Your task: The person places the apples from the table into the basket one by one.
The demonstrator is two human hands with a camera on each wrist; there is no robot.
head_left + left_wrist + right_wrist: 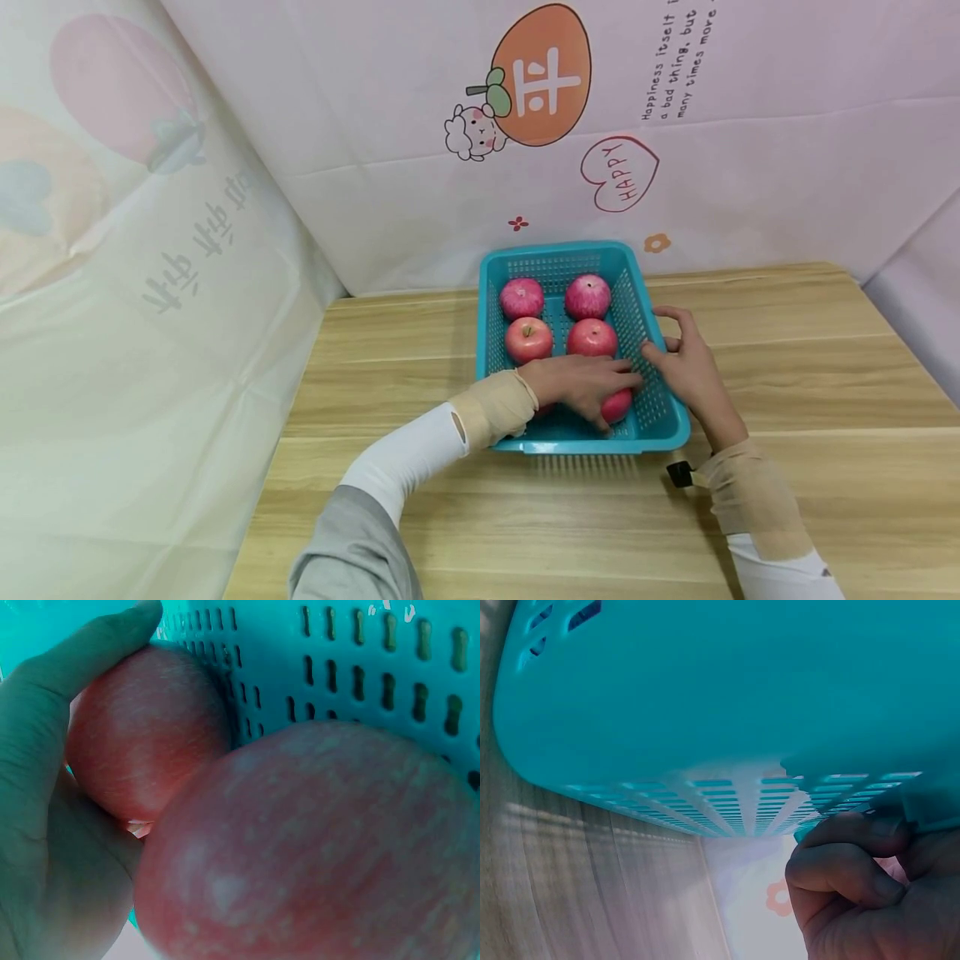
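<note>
A teal plastic basket (555, 250) stands on the table with several red apples inside. My left hand (588, 383) reaches over its front part and grips an apple (617, 406) in the front right corner. In the left wrist view, thumb and fingers curve round that apple (154, 731), near the slotted wall. A second apple (315, 847) looms close to that camera. My right hand (686, 367) holds the basket's right rim, thumb at the edge; its curled fingers (840, 874) show outside the basket in the right wrist view.
Two apples (522, 298) (588, 297) lie at the back of the basket, two more (528, 340) (592, 337) in the middle. One apple is mostly hidden under my left wrist. The wooden table (390, 375) meets a printed cloth backdrop (405, 217) behind the basket.
</note>
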